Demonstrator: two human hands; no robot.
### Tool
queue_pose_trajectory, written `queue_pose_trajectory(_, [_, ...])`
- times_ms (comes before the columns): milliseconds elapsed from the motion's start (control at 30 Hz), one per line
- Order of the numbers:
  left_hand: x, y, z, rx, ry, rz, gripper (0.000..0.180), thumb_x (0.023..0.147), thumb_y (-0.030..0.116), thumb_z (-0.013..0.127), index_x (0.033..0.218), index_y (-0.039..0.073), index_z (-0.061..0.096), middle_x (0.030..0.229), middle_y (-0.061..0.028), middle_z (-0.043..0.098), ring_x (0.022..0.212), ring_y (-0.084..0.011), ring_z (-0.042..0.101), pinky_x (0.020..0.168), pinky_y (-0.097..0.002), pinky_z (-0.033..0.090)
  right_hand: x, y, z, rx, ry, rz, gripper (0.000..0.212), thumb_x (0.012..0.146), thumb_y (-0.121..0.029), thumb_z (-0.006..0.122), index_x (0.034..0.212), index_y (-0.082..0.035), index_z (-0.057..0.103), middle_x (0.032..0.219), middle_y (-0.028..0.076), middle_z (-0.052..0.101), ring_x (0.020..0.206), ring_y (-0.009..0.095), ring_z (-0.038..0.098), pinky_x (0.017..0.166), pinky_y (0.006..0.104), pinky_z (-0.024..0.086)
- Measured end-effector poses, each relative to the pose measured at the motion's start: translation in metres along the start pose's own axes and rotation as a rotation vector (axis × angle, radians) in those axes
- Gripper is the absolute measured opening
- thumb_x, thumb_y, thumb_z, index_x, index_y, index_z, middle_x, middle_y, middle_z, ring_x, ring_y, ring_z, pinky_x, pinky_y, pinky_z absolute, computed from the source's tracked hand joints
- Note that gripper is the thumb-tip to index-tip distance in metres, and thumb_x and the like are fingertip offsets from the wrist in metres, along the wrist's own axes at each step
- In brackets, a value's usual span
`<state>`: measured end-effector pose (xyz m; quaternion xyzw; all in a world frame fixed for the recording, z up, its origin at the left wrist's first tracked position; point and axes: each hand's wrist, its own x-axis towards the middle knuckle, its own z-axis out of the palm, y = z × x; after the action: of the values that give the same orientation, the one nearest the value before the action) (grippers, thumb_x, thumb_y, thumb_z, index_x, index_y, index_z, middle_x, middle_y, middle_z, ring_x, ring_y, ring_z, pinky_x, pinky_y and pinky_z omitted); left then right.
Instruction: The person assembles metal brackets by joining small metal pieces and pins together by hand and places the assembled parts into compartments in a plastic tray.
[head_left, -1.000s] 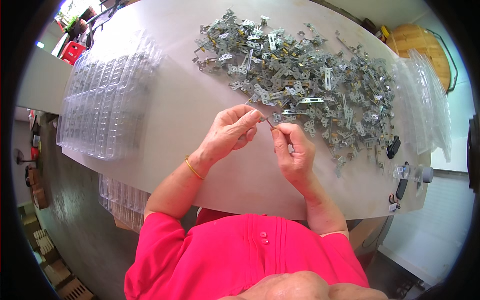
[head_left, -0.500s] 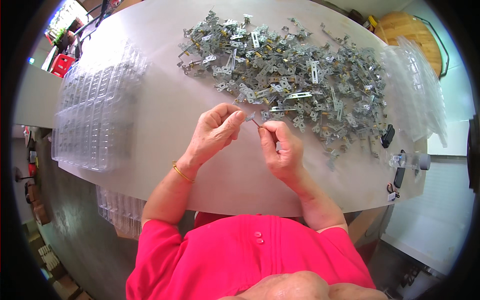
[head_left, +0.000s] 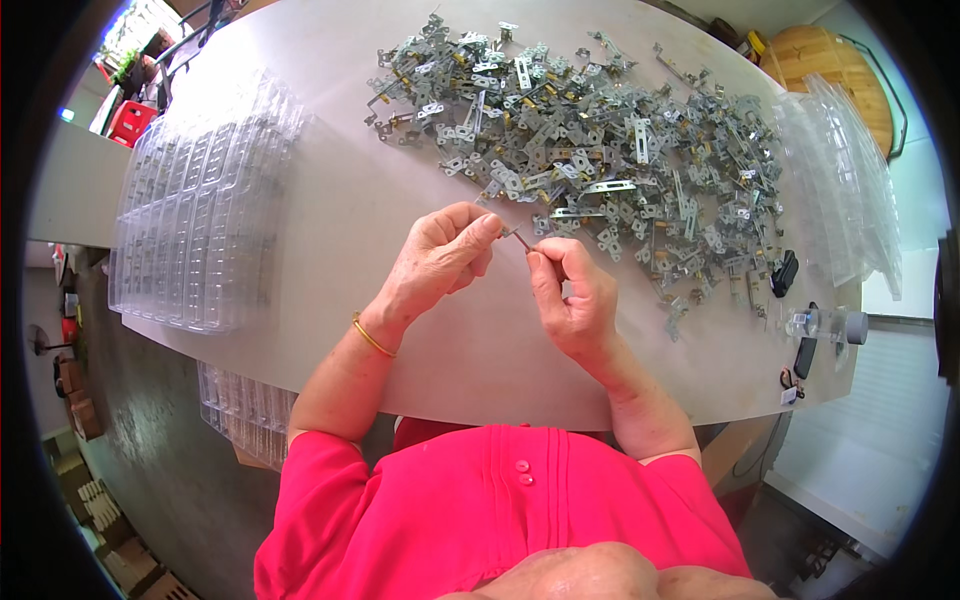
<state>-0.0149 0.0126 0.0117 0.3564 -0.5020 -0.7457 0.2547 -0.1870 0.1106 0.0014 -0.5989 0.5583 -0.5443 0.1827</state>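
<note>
My left hand (head_left: 445, 255) is closed in a pinch on a small metal bracket (head_left: 507, 231), most of it hidden by the thumb and fingers. From the right, my right hand (head_left: 575, 300) pinches a thin dark rod (head_left: 524, 243) whose far end meets the bracket; I cannot tell whether the two are joined. Both hands are above the table's near half, just short of a wide heap of metal brackets (head_left: 600, 150). The heap's pieces are silvery and flat with holes, some with brass-coloured parts.
Stacked clear plastic trays (head_left: 190, 235) stand on the table (head_left: 340, 220) at left; more trays (head_left: 240, 415) are below its edge. To the right are clear plastic sheets (head_left: 840, 185), a plastic bottle (head_left: 825, 325) and a black object (head_left: 785, 273). A round wooden board (head_left: 835, 75) stands beyond.
The bracket between my fingers has turned and shows less of its face. Both hands keep their pinch, and the whole view has shifted slightly.
</note>
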Motion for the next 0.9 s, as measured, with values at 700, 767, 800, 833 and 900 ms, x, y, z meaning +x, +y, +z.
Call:
queue_pose_trajectory(700, [0.0032,-0.0023,-0.0025,-0.015,-0.016,-0.043,0.031,0.107,0.033,0.056,0.106,0.003,0.065,0.064,0.0020,0.052,0.046,-0.0007,0.032,0.041,-0.0188,0.022,-0.0007,0.0005,0.0001,-0.004,0.009,0.013,0.008,0.094,0.000,0.066,0.098,-0.004,0.061,0.064,0.004,0.056,0.051,0.011,0.052,0.049,0.0290,0.041])
queue_pose_trajectory(767, [0.0029,-0.0017,-0.0016,-0.020,-0.015,-0.052,0.031,0.107,0.033,0.055,0.105,0.003,0.065,0.063,0.0020,0.051,0.045,-0.0008,0.031,0.040,-0.0188,0.021,-0.0007,0.0009,0.0004,-0.002,0.018,0.016,0.008,0.094,0.000,0.066,0.098,-0.004,0.061,0.065,0.005,0.056,0.051,0.012,0.052,0.049,0.0290,0.041])
queue_pose_trajectory(800, [0.0026,-0.0010,-0.0011,-0.027,-0.010,-0.058,0.032,0.107,0.034,0.055,0.105,0.003,0.065,0.063,0.0020,0.051,0.045,-0.0009,0.031,0.040,-0.0189,0.021,-0.0005,0.0009,0.0005,-0.004,0.015,0.015,0.008,0.094,0.000,0.067,0.098,-0.005,0.061,0.065,0.005,0.056,0.051,0.012,0.052,0.049,0.0291,0.041])
queue_pose_trajectory(833, [0.0023,0.0001,-0.0011,-0.025,-0.015,-0.061,0.032,0.107,0.034,0.055,0.105,0.003,0.065,0.063,0.0020,0.051,0.045,-0.0009,0.031,0.040,-0.0189,0.021,-0.0008,0.0011,0.0004,-0.008,0.012,0.015,0.009,0.094,-0.001,0.067,0.098,-0.005,0.061,0.065,0.005,0.057,0.051,0.012,0.053,0.049,0.0292,0.041])
queue_pose_trajectory(900, [0.0015,0.0028,-0.0021,-0.059,-0.034,-0.091,0.034,0.103,0.038,0.062,0.101,0.005,0.065,0.065,0.0028,0.052,0.049,-0.0003,0.034,0.043,-0.0188,0.023,-0.0013,0.0013,0.0007,-0.007,0.017,0.017,0.009,0.094,-0.001,0.067,0.098,-0.005,0.061,0.066,0.005,0.057,0.051,0.012,0.053,0.049,0.0293,0.041])
